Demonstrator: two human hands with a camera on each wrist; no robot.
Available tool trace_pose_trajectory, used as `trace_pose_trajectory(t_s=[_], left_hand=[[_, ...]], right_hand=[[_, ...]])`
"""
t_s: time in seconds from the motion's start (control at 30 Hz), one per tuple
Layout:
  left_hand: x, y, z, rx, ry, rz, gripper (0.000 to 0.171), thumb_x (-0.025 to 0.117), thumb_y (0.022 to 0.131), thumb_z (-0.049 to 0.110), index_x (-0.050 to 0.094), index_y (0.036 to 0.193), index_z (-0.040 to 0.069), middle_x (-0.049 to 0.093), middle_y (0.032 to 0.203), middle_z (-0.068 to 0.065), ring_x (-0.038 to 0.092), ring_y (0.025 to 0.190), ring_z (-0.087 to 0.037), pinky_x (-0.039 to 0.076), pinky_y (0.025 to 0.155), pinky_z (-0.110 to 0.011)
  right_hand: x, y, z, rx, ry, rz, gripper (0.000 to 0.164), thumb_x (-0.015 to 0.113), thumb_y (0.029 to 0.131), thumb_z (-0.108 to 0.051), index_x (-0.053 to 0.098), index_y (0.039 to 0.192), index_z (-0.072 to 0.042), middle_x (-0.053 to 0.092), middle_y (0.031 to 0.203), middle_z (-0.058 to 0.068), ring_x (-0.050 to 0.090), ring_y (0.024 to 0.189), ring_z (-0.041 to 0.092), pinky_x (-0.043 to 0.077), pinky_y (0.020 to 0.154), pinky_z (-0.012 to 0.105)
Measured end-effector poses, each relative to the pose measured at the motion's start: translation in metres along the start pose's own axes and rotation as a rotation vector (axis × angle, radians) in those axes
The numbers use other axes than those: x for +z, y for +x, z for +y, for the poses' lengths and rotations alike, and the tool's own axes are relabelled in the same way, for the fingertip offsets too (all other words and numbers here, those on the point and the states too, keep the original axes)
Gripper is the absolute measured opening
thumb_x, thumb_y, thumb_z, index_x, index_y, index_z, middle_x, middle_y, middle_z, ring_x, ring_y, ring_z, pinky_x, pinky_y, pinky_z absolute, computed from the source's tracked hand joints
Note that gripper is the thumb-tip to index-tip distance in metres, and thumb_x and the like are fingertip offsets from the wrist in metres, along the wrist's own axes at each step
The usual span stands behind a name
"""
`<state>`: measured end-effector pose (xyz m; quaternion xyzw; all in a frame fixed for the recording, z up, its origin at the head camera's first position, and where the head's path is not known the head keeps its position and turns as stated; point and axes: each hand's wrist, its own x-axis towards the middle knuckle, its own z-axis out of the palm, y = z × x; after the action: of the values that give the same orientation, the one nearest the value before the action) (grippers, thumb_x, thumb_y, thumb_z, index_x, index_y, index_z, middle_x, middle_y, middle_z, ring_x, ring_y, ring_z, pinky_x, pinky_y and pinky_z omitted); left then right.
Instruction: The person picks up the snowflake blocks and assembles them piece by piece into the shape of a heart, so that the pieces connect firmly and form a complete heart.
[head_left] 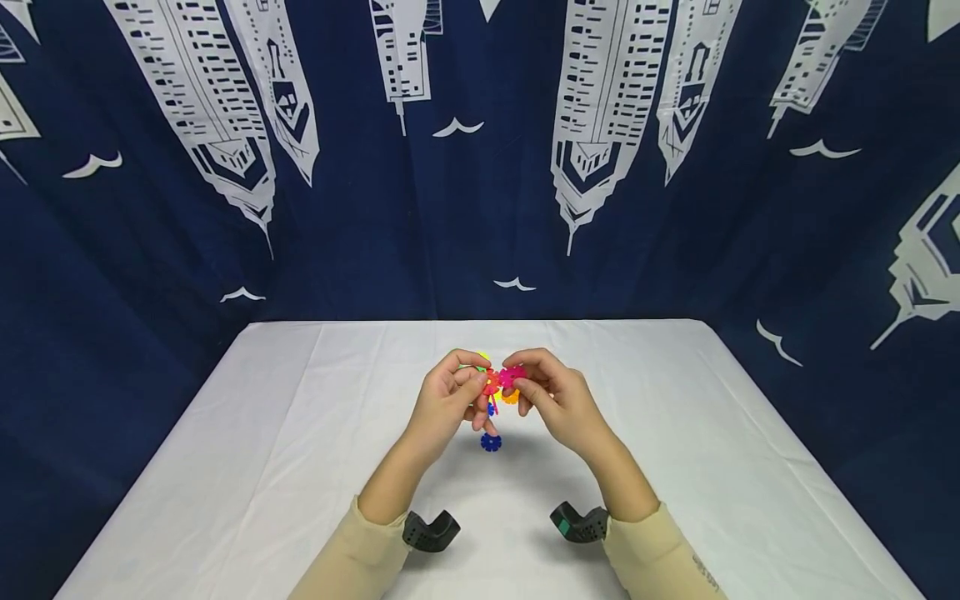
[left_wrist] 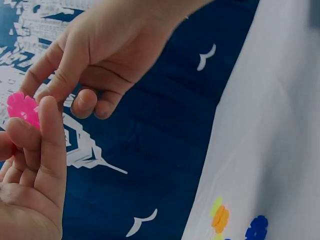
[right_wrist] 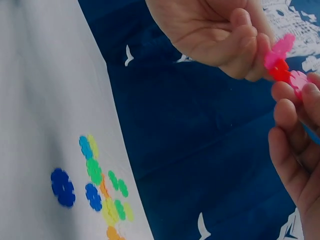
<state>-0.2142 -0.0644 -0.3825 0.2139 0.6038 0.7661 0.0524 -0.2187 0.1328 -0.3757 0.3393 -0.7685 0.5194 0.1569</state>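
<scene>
Above the table, my left hand pinches a small joined piece of notched, flower-shaped plastic discs between thumb and fingertips. A red disc sits in the middle of it, with a pink disc on one side. Facing it, my right hand pinches another pink disc between thumb and forefinger. In the right wrist view this pink disc meets the red one edge to edge; whether their slots are engaged, I cannot tell. Fingers cover parts of the discs.
Several more discs lie on the white table beneath and beyond my hands: a dark blue disc nearest me, a green disc, a yellow disc and an orange disc among them. A dark blue printed curtain hangs behind the table.
</scene>
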Motion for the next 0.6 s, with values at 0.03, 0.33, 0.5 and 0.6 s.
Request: trace_pose_trajectory(t_s=[0.03,0.33,0.5,0.6], left_hand=[[0.0,-0.001,0.001,-0.008,-0.016,-0.001,0.018,0.049,0.103,0.004,0.047,0.12,0.0,0.055,0.068,-0.001,0.049,0.045,-0.012,0.06,0.053,-0.033],[0.005,-0.005,0.01,-0.037,-0.089,-0.018,0.014,0.049,0.103,0.004,0.048,0.117,0.001,0.056,0.067,0.001,0.048,0.045,-0.012,0.059,0.053,-0.03],[0.007,-0.006,0.014,-0.061,-0.114,-0.017,0.016,0.049,0.103,0.003,0.046,0.118,0.0,0.056,0.067,0.001,0.048,0.045,-0.012,0.058,0.053,-0.029],[0.007,-0.007,0.016,-0.075,-0.135,-0.011,0.011,0.049,0.102,0.002,0.047,0.113,0.004,0.056,0.067,0.001,0.047,0.045,-0.011,0.058,0.052,-0.028]], right_hand=[[0.001,0.0,-0.001,-0.019,-0.007,0.012,0.024,0.06,0.096,0.002,0.059,0.118,-0.007,0.069,0.083,0.013,0.059,0.057,0.016,0.056,0.057,0.026],[0.005,0.0,-0.008,-0.142,0.0,0.085,0.029,0.061,0.091,0.011,0.059,0.116,-0.003,0.07,0.083,0.013,0.059,0.054,0.012,0.055,0.055,0.024],[0.007,0.001,-0.011,-0.192,0.032,0.12,0.031,0.062,0.087,0.017,0.059,0.114,0.003,0.07,0.081,0.017,0.059,0.054,0.013,0.056,0.055,0.022],[0.011,0.001,-0.011,-0.209,0.058,0.142,0.031,0.062,0.085,0.02,0.06,0.112,0.005,0.069,0.078,0.018,0.06,0.055,0.014,0.057,0.057,0.02]])
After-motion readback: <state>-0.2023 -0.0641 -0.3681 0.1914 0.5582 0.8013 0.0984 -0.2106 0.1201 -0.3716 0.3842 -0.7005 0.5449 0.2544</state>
